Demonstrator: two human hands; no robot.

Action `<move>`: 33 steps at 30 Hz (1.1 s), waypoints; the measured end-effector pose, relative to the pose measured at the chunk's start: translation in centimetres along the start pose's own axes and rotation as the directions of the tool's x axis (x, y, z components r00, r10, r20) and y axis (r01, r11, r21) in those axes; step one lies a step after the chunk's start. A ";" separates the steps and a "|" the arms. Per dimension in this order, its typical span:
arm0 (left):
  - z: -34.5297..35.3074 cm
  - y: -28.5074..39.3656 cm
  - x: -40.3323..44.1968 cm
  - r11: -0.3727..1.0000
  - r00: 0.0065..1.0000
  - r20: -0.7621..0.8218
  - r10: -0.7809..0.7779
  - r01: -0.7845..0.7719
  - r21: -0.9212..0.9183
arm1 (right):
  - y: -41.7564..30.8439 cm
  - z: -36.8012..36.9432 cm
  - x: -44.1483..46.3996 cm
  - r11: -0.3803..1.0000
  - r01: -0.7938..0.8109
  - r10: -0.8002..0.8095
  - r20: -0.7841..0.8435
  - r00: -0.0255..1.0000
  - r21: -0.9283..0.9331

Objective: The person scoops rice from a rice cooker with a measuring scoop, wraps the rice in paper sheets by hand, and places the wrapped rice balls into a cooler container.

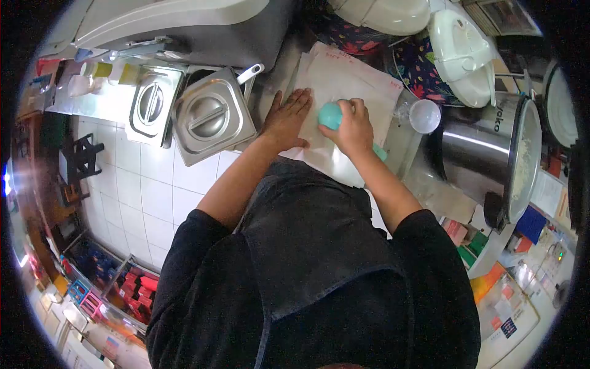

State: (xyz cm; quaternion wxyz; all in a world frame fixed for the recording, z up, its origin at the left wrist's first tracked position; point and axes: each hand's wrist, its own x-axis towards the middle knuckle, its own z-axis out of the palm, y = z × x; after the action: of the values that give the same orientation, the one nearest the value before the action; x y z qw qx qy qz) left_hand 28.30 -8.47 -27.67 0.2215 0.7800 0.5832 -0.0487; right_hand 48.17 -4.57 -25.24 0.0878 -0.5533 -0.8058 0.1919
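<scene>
A stack of white paper sheets with red handwriting along its edges lies on the counter in front of me. My left hand is flat at the sheets' left edge, fingers stretched out, holding nothing. With curled fingers, my right hand grips a round teal cup-like thing over the middle of the paper. A second bit of teal shows beside my right wrist; whether it belongs to the same thing I cannot tell. The underside of the round thing is hidden against the paper.
Left of the paper are steel food pans with lids and a light-coloured handle. On the right stand a small clear cup, a large steel rice pot and a dark floral container with a white lid. A grey appliance is behind.
</scene>
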 end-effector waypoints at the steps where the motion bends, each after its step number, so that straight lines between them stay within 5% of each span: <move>1: 0.0 0.0 0.1 1.000 1.000 0.001 0.006 -0.006 0.007 | 0.2 0.3 0.0 1.000 0.009 -0.009 -0.038 0.999 0.001; 5: -0.9 0.6 0.0 1.000 1.000 0.009 0.000 0.000 0.023 | -0.1 -0.6 -1.1 1.000 0.004 -0.004 -0.108 0.994 -0.002; 10: 0.7 -0.1 -1.3 0.998 0.980 -0.190 0.064 -0.065 0.004 | 3.1 -2.9 -4.0 0.956 0.280 -0.192 -0.532 0.825 0.088; 12: 1.2 0.5 -2.4 0.991 0.968 -0.234 0.096 -0.116 -0.073 | 6.1 -4.2 -4.2 0.976 0.156 -0.011 -0.688 0.725 0.149; 14: 1.4 1.3 -3.6 0.965 0.967 -0.215 0.135 -0.177 -0.195 | 11.2 -5.0 -3.8 1.000 0.019 0.002 -0.797 0.604 0.017; 16: 0.8 2.8 -4.8 0.950 0.963 -0.139 0.232 -0.255 -0.181 | 15.5 -5.2 -4.2 0.989 -0.124 0.011 -0.795 0.607 -0.081; 19: 1.9 3.1 -4.8 0.908 0.914 -0.181 0.362 -0.390 -0.154 | 17.5 -5.6 -4.8 0.975 -0.220 0.148 -0.617 0.773 -0.042; 26: 1.4 3.4 -4.2 0.896 0.931 -0.125 0.341 -0.363 -0.257 | 13.9 -6.4 -8.4 0.996 -0.065 0.020 -0.610 0.792 -0.053; 29: 0.6 3.2 -4.1 0.891 0.950 -0.068 0.304 -0.308 -0.333 | 11.6 -5.6 -10.2 0.988 0.120 -0.067 -0.445 0.893 0.093; 33: 0.6 2.7 -3.5 0.873 0.950 -0.035 0.310 -0.299 -0.385 | 9.2 -4.2 -11.9 0.935 0.188 -0.189 -0.027 0.982 0.301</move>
State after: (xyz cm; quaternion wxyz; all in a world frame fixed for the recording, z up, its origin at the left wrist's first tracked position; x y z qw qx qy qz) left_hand 29.79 -12.45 -26.30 0.3836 0.8022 0.4483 0.0916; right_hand 62.01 -11.79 -24.34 0.1885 -0.4534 -0.8163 0.3043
